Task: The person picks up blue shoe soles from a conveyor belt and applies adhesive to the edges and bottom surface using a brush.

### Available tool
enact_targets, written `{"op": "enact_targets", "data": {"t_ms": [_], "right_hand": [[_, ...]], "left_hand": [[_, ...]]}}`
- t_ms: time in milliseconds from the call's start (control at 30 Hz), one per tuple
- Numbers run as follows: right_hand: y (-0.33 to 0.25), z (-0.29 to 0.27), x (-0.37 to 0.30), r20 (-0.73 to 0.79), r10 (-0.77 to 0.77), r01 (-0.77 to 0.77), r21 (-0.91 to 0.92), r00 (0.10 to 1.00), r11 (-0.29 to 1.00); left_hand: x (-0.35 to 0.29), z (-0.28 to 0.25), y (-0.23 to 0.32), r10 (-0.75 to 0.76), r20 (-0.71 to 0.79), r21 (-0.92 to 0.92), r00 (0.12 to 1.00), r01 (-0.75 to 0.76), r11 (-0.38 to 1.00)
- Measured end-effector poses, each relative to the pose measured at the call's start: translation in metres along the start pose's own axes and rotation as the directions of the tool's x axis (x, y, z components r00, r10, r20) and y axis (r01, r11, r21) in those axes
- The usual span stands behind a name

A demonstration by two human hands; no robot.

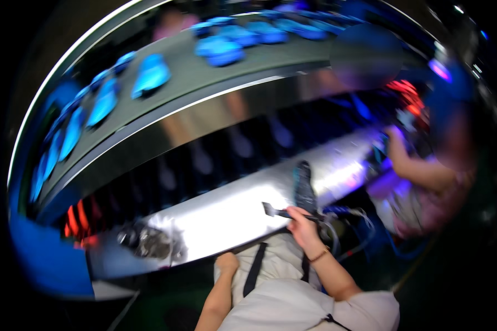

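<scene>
Bench point(221, 223), one, metal: its near edge crosses in front of the person's lap, its far edge meets a dark recess point(221, 132), and a bright stretch of surface runs between one clear container point(154, 243) at left and one brush point(268, 209). Right hand point(302, 225) closes around the brush handle, head pointing left over the near side, beside one dark shoe point(303, 185). Left hand point(227, 263) is near the edge, fingers seemingly curled; whether it grips anything cannot be told. Beyond, one belt point(188, 69) carries blue pieces point(152, 74), too blurred to count exactly; one co-worker point(425, 172) at right
</scene>
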State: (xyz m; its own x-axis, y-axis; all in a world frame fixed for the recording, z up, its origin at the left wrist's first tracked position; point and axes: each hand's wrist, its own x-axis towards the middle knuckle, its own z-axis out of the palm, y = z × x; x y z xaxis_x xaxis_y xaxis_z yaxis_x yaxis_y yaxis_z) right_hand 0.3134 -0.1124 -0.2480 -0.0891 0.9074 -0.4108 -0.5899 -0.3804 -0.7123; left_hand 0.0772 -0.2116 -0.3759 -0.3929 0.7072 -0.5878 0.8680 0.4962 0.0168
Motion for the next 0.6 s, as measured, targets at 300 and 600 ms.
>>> {"op": "enact_targets", "data": {"t_ms": [300, 600], "right_hand": [[-0.015, 0.007, -0.003, 0.094, 0.007, -0.003, -0.043, 0.996, 0.999], [-0.025, -0.001, -0.009, 0.056, 0.015, -0.012, -0.056, 0.998, 0.998]], "left_hand": [[0.002, 0.007, 0.002, 0.020, -0.013, -0.042, 1.000, -0.021, 0.999], [0.003, 0.008, 0.006, 0.044, -0.006, -0.041, 0.999, -0.044, 0.998]]}}
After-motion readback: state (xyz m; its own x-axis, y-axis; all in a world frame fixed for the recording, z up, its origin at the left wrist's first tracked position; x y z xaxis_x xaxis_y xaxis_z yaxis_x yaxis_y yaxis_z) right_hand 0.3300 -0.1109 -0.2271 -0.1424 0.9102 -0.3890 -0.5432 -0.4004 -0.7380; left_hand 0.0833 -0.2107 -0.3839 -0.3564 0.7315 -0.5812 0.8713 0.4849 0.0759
